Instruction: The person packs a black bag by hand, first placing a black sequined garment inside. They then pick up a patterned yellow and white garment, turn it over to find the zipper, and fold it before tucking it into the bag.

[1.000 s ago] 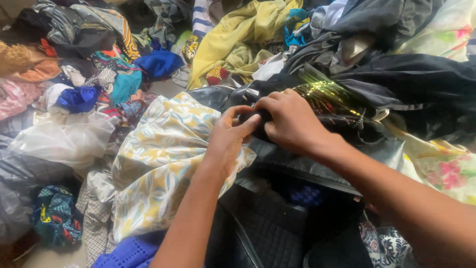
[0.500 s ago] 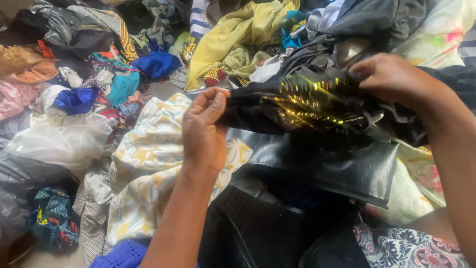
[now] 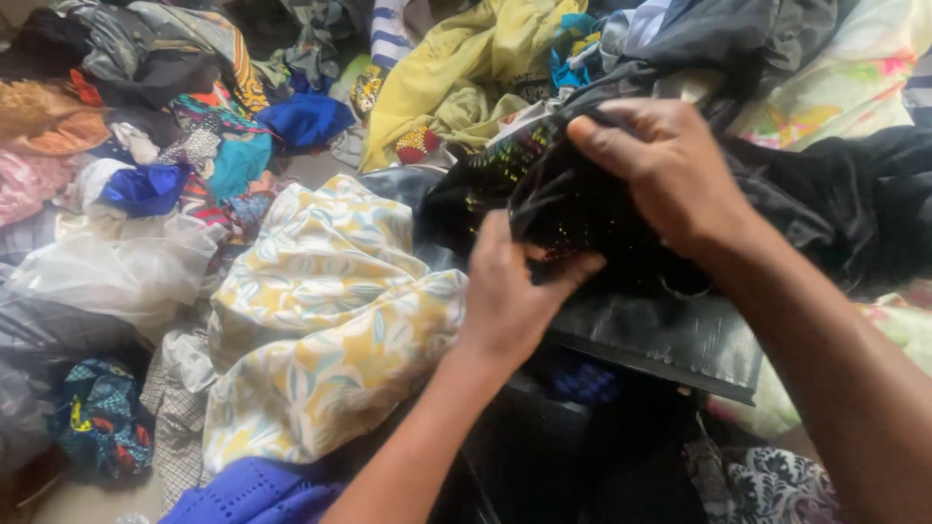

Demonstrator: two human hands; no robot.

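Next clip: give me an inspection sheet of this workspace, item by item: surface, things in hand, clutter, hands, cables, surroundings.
Surface: almost wholly buried under clothes; one pale bare patch shows.
Things in hand: black sequinned cloth, bunched between both hands.
Clutter: yellow leaf-print fabric beside it; yellow-green garment; blue knit; clear plastic bag; black leather-like piece under the hands.
Hands: left hand grips the cloth from below; right hand grips it from above.
Cables: nothing seen.
Surroundings: more mixed garments out to every edge; no other person in view.
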